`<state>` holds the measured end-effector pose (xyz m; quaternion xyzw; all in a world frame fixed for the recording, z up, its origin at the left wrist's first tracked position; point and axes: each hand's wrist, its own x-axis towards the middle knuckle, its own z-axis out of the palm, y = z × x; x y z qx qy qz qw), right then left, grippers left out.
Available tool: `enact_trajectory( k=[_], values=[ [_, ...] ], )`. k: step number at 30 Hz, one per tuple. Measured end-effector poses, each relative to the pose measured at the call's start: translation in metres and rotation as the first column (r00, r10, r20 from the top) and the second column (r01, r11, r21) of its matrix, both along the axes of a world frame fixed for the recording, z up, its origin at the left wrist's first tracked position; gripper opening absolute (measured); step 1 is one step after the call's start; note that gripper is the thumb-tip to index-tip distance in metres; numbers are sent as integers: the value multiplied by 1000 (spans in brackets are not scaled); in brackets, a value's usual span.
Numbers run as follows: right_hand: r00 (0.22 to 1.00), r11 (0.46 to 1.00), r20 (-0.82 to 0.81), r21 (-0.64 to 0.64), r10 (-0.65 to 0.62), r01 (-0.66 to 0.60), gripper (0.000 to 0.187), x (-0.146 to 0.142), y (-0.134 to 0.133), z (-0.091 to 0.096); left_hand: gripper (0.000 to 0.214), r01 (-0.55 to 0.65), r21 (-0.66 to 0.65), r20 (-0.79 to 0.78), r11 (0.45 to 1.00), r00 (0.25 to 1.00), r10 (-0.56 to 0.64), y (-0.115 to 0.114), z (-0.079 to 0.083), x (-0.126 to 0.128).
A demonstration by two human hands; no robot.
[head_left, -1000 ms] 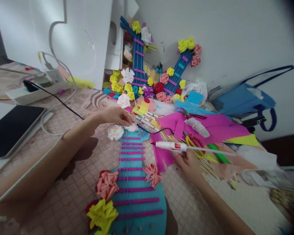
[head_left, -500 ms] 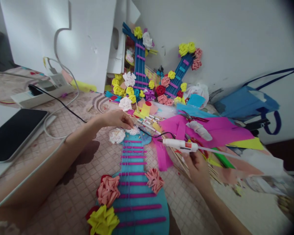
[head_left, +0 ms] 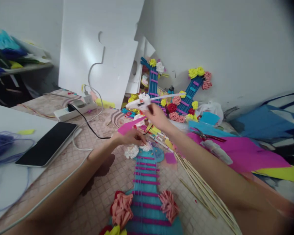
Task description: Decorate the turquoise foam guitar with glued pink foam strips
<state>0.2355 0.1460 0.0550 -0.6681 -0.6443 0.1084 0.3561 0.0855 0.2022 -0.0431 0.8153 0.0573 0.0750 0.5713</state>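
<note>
A blue foam guitar shape (head_left: 147,199) with magenta strips lies flat on the patterned table in front of me. My left hand (head_left: 131,138) pinches a white paper flower (head_left: 145,147) at the top of its neck; a second white flower (head_left: 131,151) lies beside it. Raised above the guitar's head, my right hand (head_left: 158,117) is closed on a white glue gun (head_left: 142,103), its glue stick pointing right and its black cord (head_left: 93,129) running left. A magenta paper strip (head_left: 129,126) hangs near the gun. Pink paper flowers (head_left: 122,210) sit on the guitar's body.
A white power strip (head_left: 72,111) and a dark tablet (head_left: 47,147) lie at the left. Two finished flowered guitars (head_left: 191,93) lean on the wall beside white foam board (head_left: 100,49). Wooden skewers (head_left: 201,189), magenta paper sheets (head_left: 237,153), scissors (head_left: 205,135) and a blue bag (head_left: 267,120) fill the right.
My right hand lifted the glue gun from the right of the guitar's neck up and leftward above its head. The view swung left and upward. My left hand stayed on the white flower.
</note>
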Motion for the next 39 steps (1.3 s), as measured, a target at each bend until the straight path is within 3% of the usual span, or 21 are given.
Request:
enact_trajectory(
  k=[4,8,12,22,26,30,31,35,39],
  values=[
    [994,991,38,-95,103,-99,10,-38,56,-30,16,-27,-14,4,1000,1000,27,-2,-3,-1],
    [994,987,59,-136,92,-84,11,-55,79,-55,15,-35,-18,-12,999,999,34,-1,-5,0],
    [992,982,64,-164,105,-94,21,-55,82,-64,15,-39,-30,-14,999,999,38,0,-7,1],
    [986,985,44,-77,161,-157,34,-43,66,-54,13,-38,-28,-25,999,999,38,-3,0,-2],
    [993,993,17,-4,114,-114,23,-28,36,-45,14,-51,-15,-30,999,998,51,-2,0,-1],
    [989,983,50,119,136,-141,4,-15,-26,-32,15,-48,-22,-28,999,998,48,-1,0,0],
    [985,982,67,92,158,-163,5,-14,-44,-29,16,-46,-26,-28,999,999,45,-1,0,0],
    [954,939,97,-227,284,-257,10,-19,-104,-30,16,-32,-42,-30,999,999,31,0,1,0],
    [951,912,228,-397,210,-106,14,-32,-130,-45,15,-33,-64,-17,997,999,32,0,-1,0]
  ],
)
